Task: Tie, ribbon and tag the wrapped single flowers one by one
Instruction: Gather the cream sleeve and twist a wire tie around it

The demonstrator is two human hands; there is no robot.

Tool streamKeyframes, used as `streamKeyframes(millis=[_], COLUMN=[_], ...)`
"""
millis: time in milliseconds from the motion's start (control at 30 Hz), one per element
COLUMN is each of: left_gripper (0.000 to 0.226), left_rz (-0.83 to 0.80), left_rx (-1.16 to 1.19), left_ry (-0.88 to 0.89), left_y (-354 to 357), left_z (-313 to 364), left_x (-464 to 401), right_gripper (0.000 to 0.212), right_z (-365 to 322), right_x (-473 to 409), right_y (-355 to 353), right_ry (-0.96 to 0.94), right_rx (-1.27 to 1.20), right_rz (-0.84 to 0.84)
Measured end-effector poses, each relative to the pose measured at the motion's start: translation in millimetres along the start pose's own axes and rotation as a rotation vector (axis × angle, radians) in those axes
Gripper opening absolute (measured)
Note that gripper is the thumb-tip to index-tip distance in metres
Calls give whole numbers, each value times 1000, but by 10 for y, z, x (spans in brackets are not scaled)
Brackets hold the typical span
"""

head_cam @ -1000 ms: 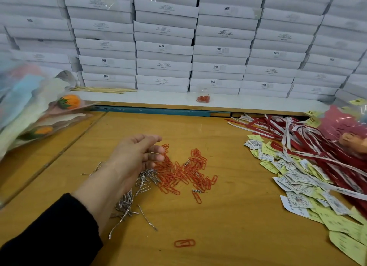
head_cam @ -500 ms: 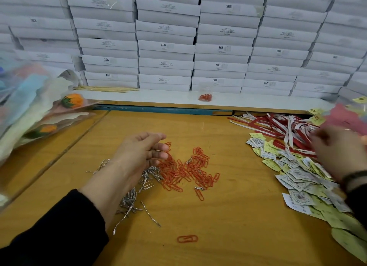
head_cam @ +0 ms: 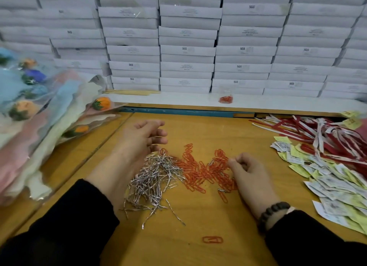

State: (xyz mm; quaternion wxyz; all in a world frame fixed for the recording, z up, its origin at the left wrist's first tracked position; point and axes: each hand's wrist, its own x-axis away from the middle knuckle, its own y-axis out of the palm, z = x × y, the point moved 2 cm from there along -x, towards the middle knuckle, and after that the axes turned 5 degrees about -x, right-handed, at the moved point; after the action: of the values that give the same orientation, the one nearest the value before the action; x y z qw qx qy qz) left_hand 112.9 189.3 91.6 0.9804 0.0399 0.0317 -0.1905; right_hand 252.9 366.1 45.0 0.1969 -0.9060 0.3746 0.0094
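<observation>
A: Flowers (head_cam: 49, 110), each wrapped singly in soft pastel paper and clear film, are stacked at the left edge of the tabletop (head_cam: 198, 251), heads toward the boxes. None is held.

B: How are they judged to handle?

A: Light and easily crushed. The film is probably slippery and the paper creases, so a hold low on the narrow stem end is advised, where a tie would be cinched; the knitted-looking heads are better left untouched.

B: And the hands?

A: The left hand (head_cam: 139, 140) is raised just above the heap of silver twist ties (head_cam: 153, 178), fingers loosely curled. A thin pale strand seems to be caught between its fingers, but a real grip cannot be told. The right hand (head_cam: 248, 174) is lowered onto the orange paper clips (head_cam: 204, 170), fingertips (head_cam: 231, 163) pinched together as if on one clip; what is pinched is too small to confirm.

B: What lies further out?

A: Red and white ribbons (head_cam: 317, 138) are strewn at the right, with yellow and white tags (head_cam: 337, 188) spread just beside and partly under them. One stray clip (head_cam: 212, 240) is seen near the front. A small bag of clips (head_cam: 226, 99) is set on the white ledge (head_cam: 178, 100), beside thin wooden sticks (head_cam: 131, 92), and white boxes (head_cam: 188, 47) are stacked behind.
</observation>
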Motion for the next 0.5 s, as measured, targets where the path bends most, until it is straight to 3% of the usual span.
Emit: streamKeyframes(millis=[133, 300, 367, 500], left_gripper=[9, 8, 7, 23], left_rz=[215, 569, 670, 693], left_rx=[-206, -784, -1005, -1233], left_ry=[118, 255, 229, 112], left_y=[-480, -1392, -1824, -2560], left_z=[87, 47, -23, -416], left_x=[-90, -253, -307, -539], right_gripper=[27, 26, 25, 23], right_z=[-8, 15, 26, 46], right_x=[-19, -19, -27, -45], right_y=[22, 50, 57, 64], right_ry=[-46, -57, -53, -58], right_rx=[14, 9, 7, 6], right_rz=[12, -39, -46, -34])
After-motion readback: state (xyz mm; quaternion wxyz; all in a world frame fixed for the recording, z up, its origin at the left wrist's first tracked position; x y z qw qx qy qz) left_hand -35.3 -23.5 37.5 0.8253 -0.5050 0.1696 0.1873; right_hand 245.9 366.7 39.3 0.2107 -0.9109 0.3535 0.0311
